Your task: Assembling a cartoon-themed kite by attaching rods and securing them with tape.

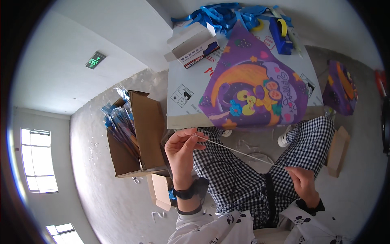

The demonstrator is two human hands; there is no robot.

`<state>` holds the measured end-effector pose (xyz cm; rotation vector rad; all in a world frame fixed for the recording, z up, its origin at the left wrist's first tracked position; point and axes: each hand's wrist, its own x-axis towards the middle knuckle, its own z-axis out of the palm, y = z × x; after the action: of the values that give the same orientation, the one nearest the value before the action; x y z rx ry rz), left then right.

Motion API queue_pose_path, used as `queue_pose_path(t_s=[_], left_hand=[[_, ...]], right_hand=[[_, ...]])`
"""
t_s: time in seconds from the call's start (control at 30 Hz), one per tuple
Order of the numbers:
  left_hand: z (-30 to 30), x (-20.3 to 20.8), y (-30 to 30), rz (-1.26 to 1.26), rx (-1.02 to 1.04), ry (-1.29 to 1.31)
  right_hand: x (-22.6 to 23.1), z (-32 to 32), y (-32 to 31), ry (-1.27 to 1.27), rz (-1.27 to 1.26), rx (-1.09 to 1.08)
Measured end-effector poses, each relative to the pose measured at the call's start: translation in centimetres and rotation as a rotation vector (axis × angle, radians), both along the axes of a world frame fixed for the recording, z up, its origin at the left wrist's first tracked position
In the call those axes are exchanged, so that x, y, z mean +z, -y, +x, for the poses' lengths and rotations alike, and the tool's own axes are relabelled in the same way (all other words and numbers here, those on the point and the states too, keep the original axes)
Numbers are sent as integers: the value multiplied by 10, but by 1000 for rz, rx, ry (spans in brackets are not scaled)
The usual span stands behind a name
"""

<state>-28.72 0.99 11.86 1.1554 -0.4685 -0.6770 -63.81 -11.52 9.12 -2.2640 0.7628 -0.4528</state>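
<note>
A thin white line (240, 152), a taut cord or a slim rod (I cannot tell which), runs straight between my two hands above my lap. My left hand (183, 147) pinches its upper end between thumb and forefinger, the other fingers loosely curled. Lower on the right, my right hand (301, 183) is closed round the other end. Just beyond my hands a purple diamond-shaped kite sheet (239, 97) lies on the white printed board (183, 116). A cartoon figure and an orange moon are printed on it, and its lower edge overhangs the near side.
An open white carton (193, 46), blue ribbons (219, 16) and a blue tape dispenser (281, 36) sit at the board's far end. Left stands a cardboard box (144, 126) of wrapped pieces, with a smaller box (160, 191) below. Another purple sheet (340, 87) is at right.
</note>
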Motion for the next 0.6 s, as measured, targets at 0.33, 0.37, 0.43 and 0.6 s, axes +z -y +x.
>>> queue_pose_path(t_s=[0.33,0.37,0.43,0.6], left_hand=[[3,3,1,4,-80,106],[4,0,3,-3,-81,121],[6,-4,7,-22,-55,91],[3,-11,23,-10,76,76]], right_hand=[[-2,-1,4,-37,43,-17],[-2,-1,5,-39,57,-16],[0,1,7,-38,60,-13],[-6,4,13,-60,125,-20]])
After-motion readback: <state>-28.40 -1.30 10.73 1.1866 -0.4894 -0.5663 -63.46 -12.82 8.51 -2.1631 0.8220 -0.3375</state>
